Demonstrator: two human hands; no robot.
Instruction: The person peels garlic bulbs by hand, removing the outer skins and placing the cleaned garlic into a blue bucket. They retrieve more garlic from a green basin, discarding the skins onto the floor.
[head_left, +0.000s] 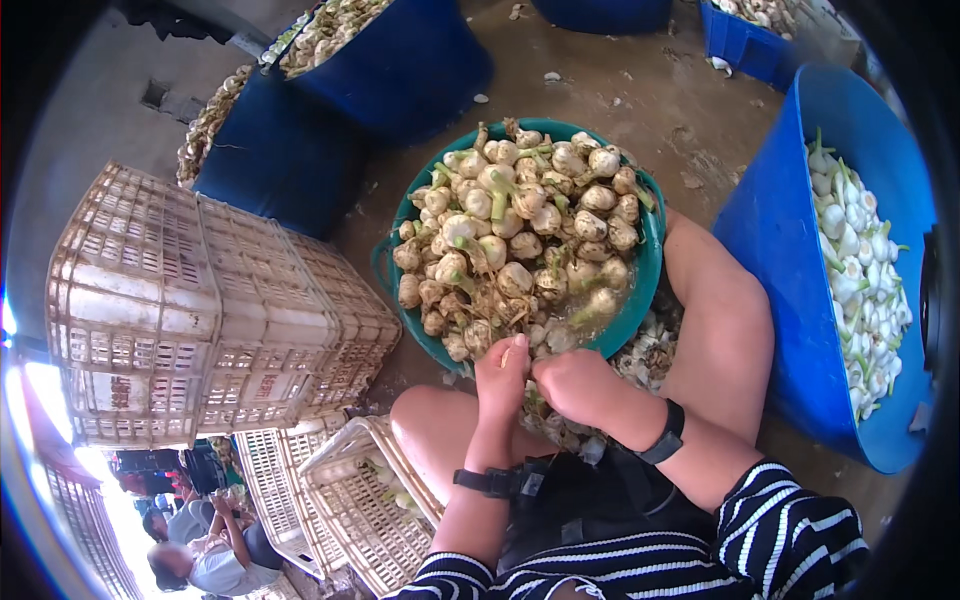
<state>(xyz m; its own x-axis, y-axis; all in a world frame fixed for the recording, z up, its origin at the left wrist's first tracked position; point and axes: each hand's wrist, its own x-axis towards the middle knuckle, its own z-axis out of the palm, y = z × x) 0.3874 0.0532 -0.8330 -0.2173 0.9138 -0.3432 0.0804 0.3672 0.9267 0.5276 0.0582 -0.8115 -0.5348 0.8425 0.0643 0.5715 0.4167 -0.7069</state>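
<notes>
My left hand (501, 377) is curled with its thumb up, close to the near rim of a round green tub (646, 311). My right hand (576, 384) meets it from the right, fingers bent inwards. Between them they grip a garlic bulb, mostly hidden by the fingers. Heaped in the tub are many garlic bulbs (517, 277) with brown, soiled skins and short green stems. Some at the lower right sit in water (574, 319). Under my hands, between my legs, lies a pile of garlic peelings (649, 349).
At right stands a blue tub (757, 217) holding peeled white garlic (862, 262). Large blue tubs (405, 75) of garlic stand at the upper left. Stacked white plastic crates (135, 300) and an open crate (367, 502) are at left. Other people (217, 555) sit beyond.
</notes>
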